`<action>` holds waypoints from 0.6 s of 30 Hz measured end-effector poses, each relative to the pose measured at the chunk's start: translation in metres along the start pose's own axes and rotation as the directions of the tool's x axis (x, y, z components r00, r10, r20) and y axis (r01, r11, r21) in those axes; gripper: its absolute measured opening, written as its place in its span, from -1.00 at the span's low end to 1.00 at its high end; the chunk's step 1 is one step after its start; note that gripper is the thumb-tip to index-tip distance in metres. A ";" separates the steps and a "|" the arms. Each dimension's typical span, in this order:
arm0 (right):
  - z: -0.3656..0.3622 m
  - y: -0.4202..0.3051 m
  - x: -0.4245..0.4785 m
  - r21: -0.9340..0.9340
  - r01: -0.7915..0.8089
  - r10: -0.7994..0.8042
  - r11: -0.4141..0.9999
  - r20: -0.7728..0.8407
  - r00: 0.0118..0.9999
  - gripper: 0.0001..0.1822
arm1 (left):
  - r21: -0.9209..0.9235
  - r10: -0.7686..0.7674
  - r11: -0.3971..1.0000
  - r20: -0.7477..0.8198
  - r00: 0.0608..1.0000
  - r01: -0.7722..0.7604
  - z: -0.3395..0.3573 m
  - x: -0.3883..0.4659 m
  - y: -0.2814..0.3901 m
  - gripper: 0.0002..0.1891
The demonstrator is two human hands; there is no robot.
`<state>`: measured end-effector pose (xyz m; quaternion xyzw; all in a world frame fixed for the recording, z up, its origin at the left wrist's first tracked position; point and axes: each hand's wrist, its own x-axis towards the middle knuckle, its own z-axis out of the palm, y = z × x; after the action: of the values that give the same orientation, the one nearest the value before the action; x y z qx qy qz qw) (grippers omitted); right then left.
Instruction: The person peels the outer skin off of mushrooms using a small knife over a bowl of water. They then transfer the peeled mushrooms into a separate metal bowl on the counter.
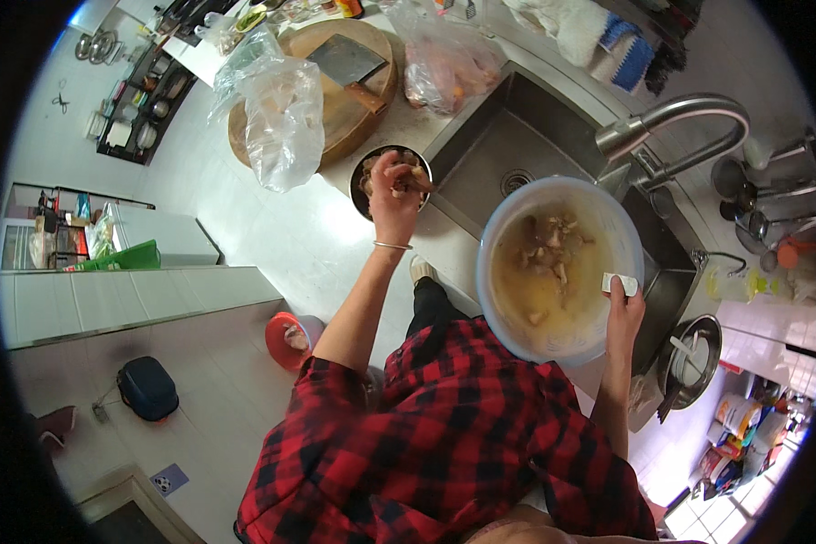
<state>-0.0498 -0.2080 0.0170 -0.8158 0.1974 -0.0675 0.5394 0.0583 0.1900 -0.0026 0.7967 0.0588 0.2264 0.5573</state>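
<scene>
My left hand (pixel 391 204) is over a small dark bowl (pixel 357 192) with metal-looking rim at the counter's edge, its fingers curled at pieces of meat (pixel 408 182). Whether it grips any of them is hard to make out. A large pale plastic basin (pixel 500 204) rests over the sink's near edge, holding cloudy yellowish water with several bony meat pieces (pixel 554 238). My right hand (pixel 627 313) grips the basin's right rim, its thumb on a white, label-like patch (pixel 619 283) there.
Beyond the bowl, a cleaver (pixel 347 61) and a clear plastic bag (pixel 285 122) lie on a round wooden chopping board (pixel 374 41). A bag of meat (pixel 445 75) stands beside the steel sink (pixel 476 146). The faucet (pixel 687 112) arches over it. A red bucket (pixel 279 340) is on the floor.
</scene>
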 end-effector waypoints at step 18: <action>0.059 -0.107 0.014 0.438 -0.175 -0.054 0.882 0.461 0.886 -0.88 | -0.586 -0.042 -0.026 0.810 0.585 0.810 0.086 -0.076 0.081 -0.71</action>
<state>0.0087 -0.1272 0.0883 -0.6469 0.0677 0.0996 0.7530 0.0143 0.0594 0.0249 0.1977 -0.0054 -0.2522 0.9473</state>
